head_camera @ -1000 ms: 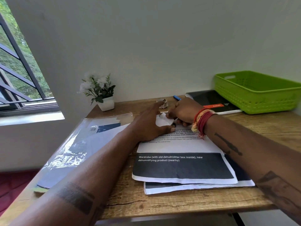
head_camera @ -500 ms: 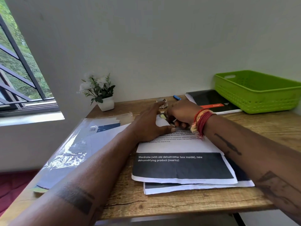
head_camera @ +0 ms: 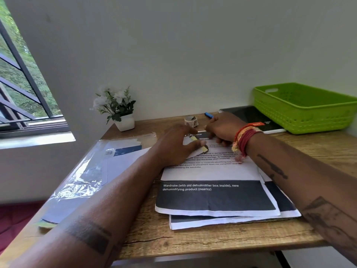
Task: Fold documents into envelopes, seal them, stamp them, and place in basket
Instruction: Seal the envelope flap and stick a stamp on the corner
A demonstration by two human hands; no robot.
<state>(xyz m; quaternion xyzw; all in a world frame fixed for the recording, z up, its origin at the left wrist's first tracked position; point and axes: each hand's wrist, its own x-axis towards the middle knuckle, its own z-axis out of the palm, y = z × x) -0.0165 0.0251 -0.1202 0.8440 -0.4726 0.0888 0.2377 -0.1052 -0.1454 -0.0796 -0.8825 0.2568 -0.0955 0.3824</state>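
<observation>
Envelope [head_camera: 190, 141]: small, white, centre frame, under left hand [head_camera: 174, 146], thumb pinching it.
Right hand [head_camera: 222, 128]: just right, fingers curled, grip unclear.
Basket [head_camera: 301, 111]: far right, right hand nearer.

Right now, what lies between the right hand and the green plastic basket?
In the head view, a black booklet lies between the right hand and green plastic basket.

Both hands rest on the far end of a stack of printed documents [head_camera: 212, 175] on the table [head_camera: 193, 242], the left hand [head_camera: 174, 147] just beside the right hand [head_camera: 223, 127]. Just behind them stand a tape roll [head_camera: 191, 120] and a marker [head_camera: 209, 115]. Left of the left hand lies a packet of envelopes [head_camera: 92, 171], with a potted plant [head_camera: 117, 109] behind it. Right of the right hand, a basket [head_camera: 305, 111] sits partly on a notebook [head_camera: 251, 118].
</observation>
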